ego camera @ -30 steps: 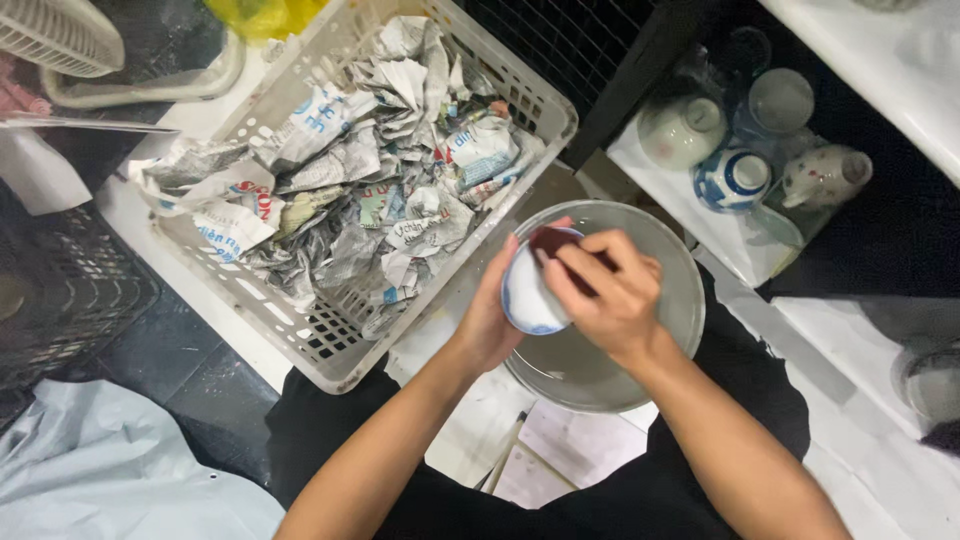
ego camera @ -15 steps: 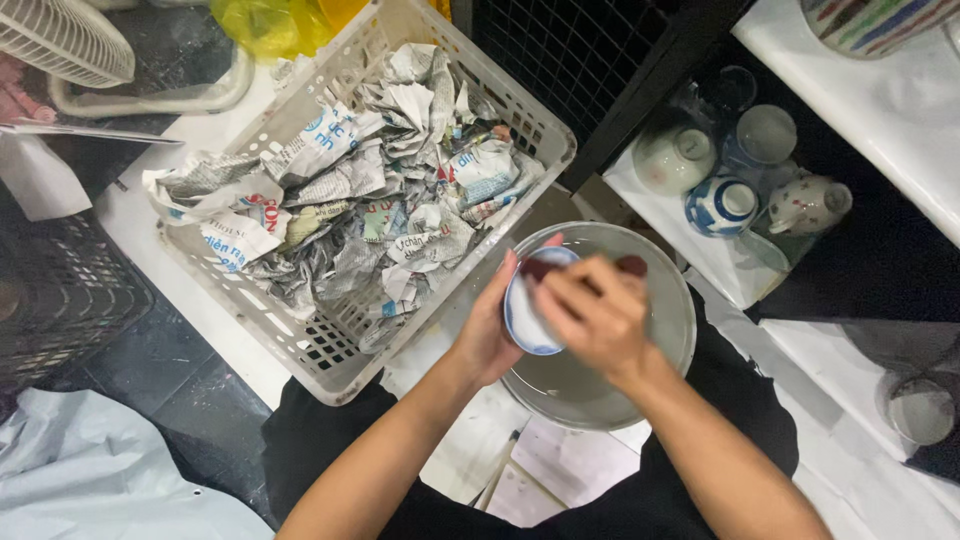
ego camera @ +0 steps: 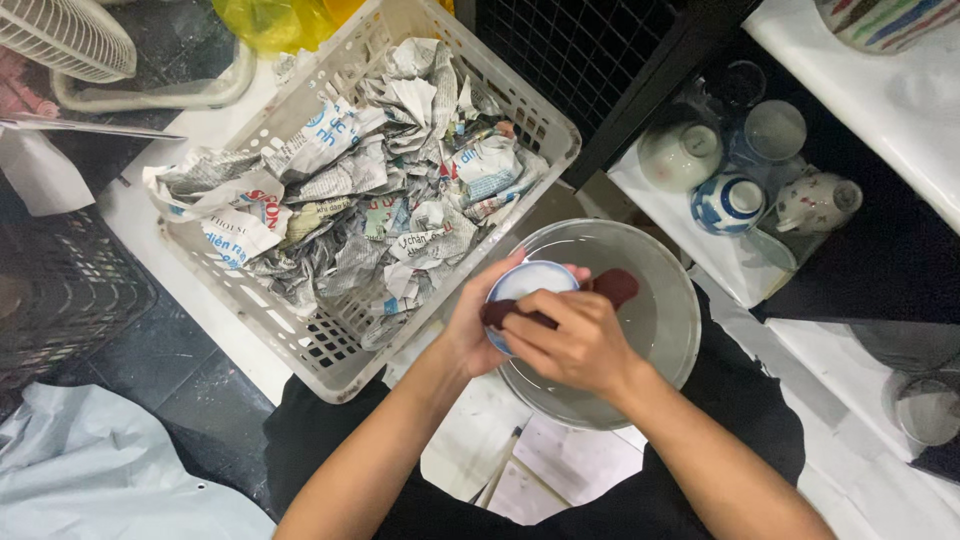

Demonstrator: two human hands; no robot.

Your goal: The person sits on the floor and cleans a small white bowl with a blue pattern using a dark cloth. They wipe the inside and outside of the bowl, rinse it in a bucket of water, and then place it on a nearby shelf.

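The right hand (ego camera: 572,340) covers the lower half of the small white bowl with blue rim (ego camera: 528,290) and the middle of the dark red cloth (ego camera: 612,286). The left hand (ego camera: 478,325) hides the bowl's left side. The white plastic fan (ego camera: 62,35) and striped ceramic pot (ego camera: 885,20) are cut off at the top edge.

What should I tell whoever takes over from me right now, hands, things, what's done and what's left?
Left hand: grip on a small blue-rimmed bowl, held over the grey basin.
Right hand: grip on a dark red cloth, pressed across the bowl.
Basin holds water.
Done, by the look of it: several cups and bowls stand on the white surface at right.
Left: the bowl in hand; the white basket is full of crumpled newspaper, contents hidden.
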